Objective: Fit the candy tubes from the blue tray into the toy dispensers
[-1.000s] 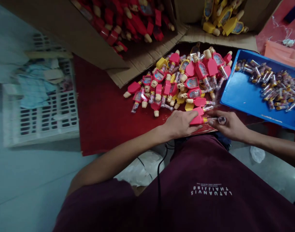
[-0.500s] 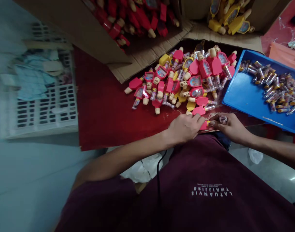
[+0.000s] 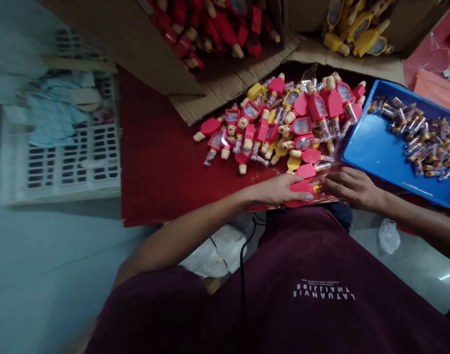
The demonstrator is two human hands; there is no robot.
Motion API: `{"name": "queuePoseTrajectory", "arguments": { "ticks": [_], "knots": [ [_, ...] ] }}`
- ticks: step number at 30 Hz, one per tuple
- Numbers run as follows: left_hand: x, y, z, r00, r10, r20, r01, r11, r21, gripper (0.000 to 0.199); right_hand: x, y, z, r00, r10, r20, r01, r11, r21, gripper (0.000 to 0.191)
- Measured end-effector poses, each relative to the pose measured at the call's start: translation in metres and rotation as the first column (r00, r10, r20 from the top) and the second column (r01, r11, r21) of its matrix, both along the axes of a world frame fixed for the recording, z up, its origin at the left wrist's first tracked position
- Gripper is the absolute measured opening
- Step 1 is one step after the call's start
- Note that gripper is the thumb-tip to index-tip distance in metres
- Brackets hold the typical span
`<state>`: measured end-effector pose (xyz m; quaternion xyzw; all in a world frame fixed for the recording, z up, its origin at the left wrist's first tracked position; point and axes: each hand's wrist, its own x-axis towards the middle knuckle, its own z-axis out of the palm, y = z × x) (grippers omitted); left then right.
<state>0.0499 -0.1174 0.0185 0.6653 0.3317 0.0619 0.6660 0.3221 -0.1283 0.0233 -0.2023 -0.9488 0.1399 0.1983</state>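
Pink toy [image 3: 300,187], bench [image 3: 154,162] edge
Left hand [image 3: 278,189] clamped on it; right hand [image 3: 353,188] at its end, grip I can't tell.

Red bench [image 3: 154,162], surface scuffed in front of toy heap [image 3: 302,126]. Heap directly on it, mostly pink, some yellow. Blue tray [image 3: 372,135] just right of heap. Cartons [image 3: 158,64] behind heap, flaps toward it.

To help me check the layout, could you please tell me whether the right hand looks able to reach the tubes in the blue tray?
Probably yes: the right hand is near the blue tray, and nothing seems to cover the tubes.
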Motion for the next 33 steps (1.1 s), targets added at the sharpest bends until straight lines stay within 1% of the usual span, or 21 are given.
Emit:
{"name": "queuePoseTrajectory", "arguments": {
  "ticks": [1,3,5,6,7,10,11,12,13,14,15,17,18,19,20,22,24,26,28,30,33],
  "knots": [
    [0.001,-0.001,0.002,1.0,-0.013,-0.003,0.013,1.0,0.0,0.037,-0.002,-0.003,0.001,1.0,-0.005,-0.027,0.004,1.0,-0.031,0.031],
    [0.003,-0.006,0.007,0.996,-0.017,-0.093,0.028,0.992,0.125,0.038,-0.007,-0.009,0.005,0.995,-0.058,-0.075,0.043,0.983,-0.178,0.031],
    [0.006,-0.014,0.014,0.962,0.032,-0.273,0.069,0.933,0.354,0.043,-0.014,-0.015,0.011,0.979,-0.189,-0.072,0.143,0.898,-0.417,0.029],
    [0.008,-0.019,0.017,0.93,0.065,-0.361,0.118,0.878,0.463,0.044,-0.017,-0.017,0.014,0.962,-0.27,-0.045,0.202,0.81,-0.551,0.027],
    [0.011,-0.023,0.02,0.897,0.08,-0.435,0.19,0.818,0.542,0.043,-0.02,-0.018,0.016,0.941,-0.34,-0.001,0.248,0.688,-0.682,0.026],
    [0.017,-0.032,0.022,0.832,0.046,-0.553,0.381,0.677,0.63,0.038,-0.026,-0.018,0.019,0.893,-0.411,0.185,0.31,0.263,-0.914,0.029],
    [0.017,-0.032,0.021,0.825,0.031,-0.565,0.406,0.663,0.629,0.037,-0.026,-0.018,0.019,0.89,-0.395,0.228,0.317,0.175,-0.932,0.031],
    [0.017,-0.03,0.02,0.824,0.03,-0.565,0.402,0.672,0.622,0.037,-0.026,-0.016,0.018,0.891,-0.377,0.254,0.329,0.148,-0.933,0.032],
    [0.016,-0.027,0.018,0.83,0.043,-0.556,0.37,0.703,0.608,0.039,-0.024,-0.015,0.017,0.892,-0.369,0.262,0.349,0.19,-0.918,0.033],
    [0.014,-0.023,0.016,0.845,0.059,-0.532,0.313,0.751,0.581,0.041,-0.023,-0.014,0.016,0.897,-0.369,0.245,0.363,0.296,-0.883,0.032],
    [0.01,-0.018,0.014,0.868,0.07,-0.492,0.24,0.808,0.538,0.044,-0.02,-0.013,0.014,0.906,-0.37,0.203,0.366,0.449,-0.815,0.032],
    [0.003,-0.009,0.011,0.931,0.065,-0.359,0.083,0.92,0.382,0.048,-0.015,-0.012,0.01,0.937,-0.34,0.082,0.324,0.757,-0.567,0.032],
    [0.0,-0.005,0.01,0.96,0.049,-0.276,0.031,0.96,0.278,0.048,-0.013,-0.012,0.007,0.954,-0.299,0.022,0.28,0.861,-0.425,0.032],
    [-0.003,-0.002,0.009,0.98,0.032,-0.197,0.005,0.983,0.183,0.047,-0.011,-0.012,0.005,0.969,-0.248,-0.024,0.228,0.923,-0.31,0.032],
    [-0.005,-0.001,0.009,0.991,0.017,-0.136,-0.002,0.994,0.114,0.047,-0.01,-0.013,0.002,0.978,-0.2,-0.055,0.181,0.954,-0.24,0.031],
    [-0.007,-0.002,0.008,0.995,0.002,-0.097,0.008,0.995,0.097,0.045,-0.01,-0.015,-0.002,0.984,-0.148,-0.1,0.122,0.965,-0.231,0.029],
    [-0.005,-0.007,0.005,0.986,0.026,-0.164,0.012,0.973,0.229,0.045,-0.012,-0.017,-0.004,0.978,-0.163,-0.128,0.114,0.939,-0.326,0.029],
    [-0.002,-0.015,0.001,0.958,0.088,-0.272,0.025,0.922,0.387,0.048,-0.015,-0.017,-0.006,0.972,-0.21,-0.105,0.144,0.885,-0.444,0.027],
    [0.0,-0.02,-0.005,0.922,0.145,-0.358,0.051,0.873,0.485,0.051,-0.018,-0.012,-0.008,0.969,-0.248,-0.021,0.201,0.829,-0.521,0.026],
    [-0.002,-0.016,-0.01,0.898,0.169,-0.406,0.077,0.849,0.522,0.053,-0.02,-0.005,-0.012,0.953,-0.299,0.051,0.282,0.809,-0.517,0.031],
    [-0.017,0.011,-0.017,0.822,0.323,-0.469,0.018,0.808,0.589,0.054,-0.018,0.011,-0.019,0.869,-0.495,0.009,0.444,0.771,-0.457,0.044]
  ]
}}
